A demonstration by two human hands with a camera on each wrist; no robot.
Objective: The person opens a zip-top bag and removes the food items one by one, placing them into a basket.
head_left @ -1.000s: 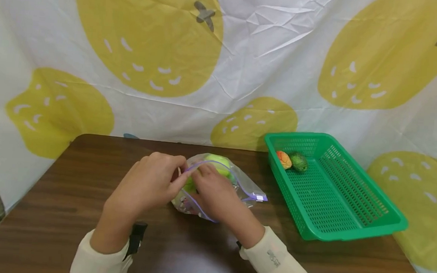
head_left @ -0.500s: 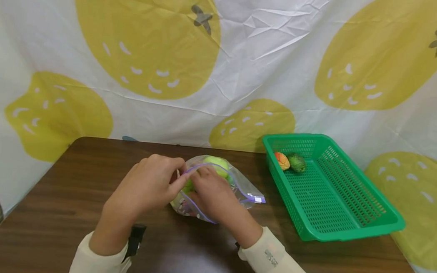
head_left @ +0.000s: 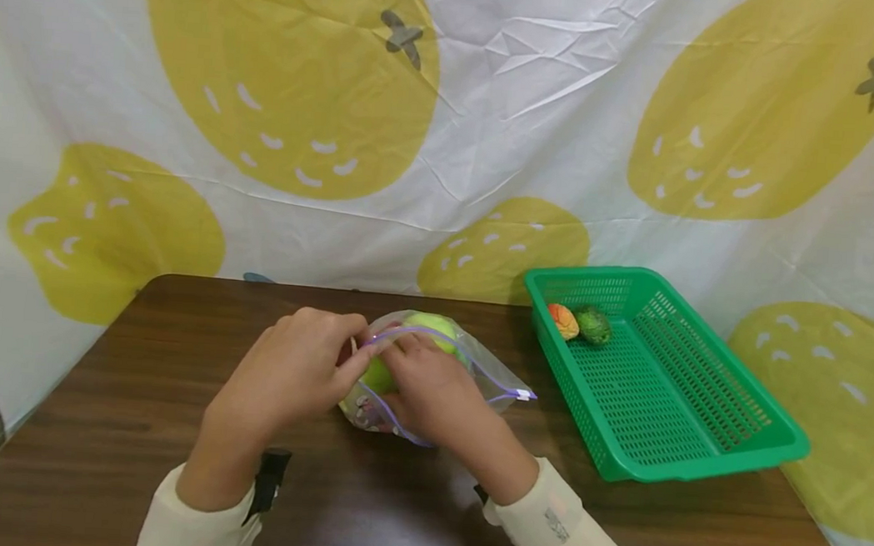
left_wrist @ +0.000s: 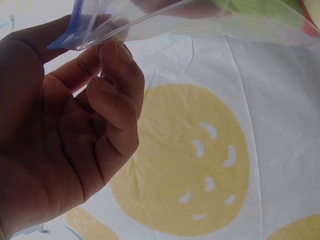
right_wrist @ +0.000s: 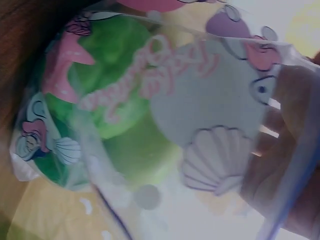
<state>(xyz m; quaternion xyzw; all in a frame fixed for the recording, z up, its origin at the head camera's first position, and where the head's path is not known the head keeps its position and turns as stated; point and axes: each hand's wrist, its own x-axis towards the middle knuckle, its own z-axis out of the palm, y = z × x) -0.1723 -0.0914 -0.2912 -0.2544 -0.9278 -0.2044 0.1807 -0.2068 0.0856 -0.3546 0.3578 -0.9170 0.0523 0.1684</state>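
A clear zip bag [head_left: 487, 368] with a purple zip strip and printed sea pictures rests on the table, its mouth apart. My left hand [head_left: 291, 373] pinches the left side of the bag's rim; in the left wrist view, thumb and fingertips of the left hand [left_wrist: 90, 110] meet at the blue-purple zip corner. Inside the mouth is my right hand [head_left: 437, 390], beside a light green round fruit [head_left: 431, 327]. Its fingertips are partly hidden, so its hold is unclear. Through the printed plastic in the right wrist view, green round things [right_wrist: 125, 115] show.
A green plastic basket [head_left: 695, 471] stands at the right of the brown table [head_left: 120, 421]. At its far left corner lie an orange-yellow fruit [head_left: 564, 321] and a dark green bumpy fruit [head_left: 593, 324]. A lemon-print cloth [head_left: 520, 136] hangs behind.
My right wrist has shifted slightly right, and the bag's zip end has moved a little right and up. The left hand keeps its place at the rim.
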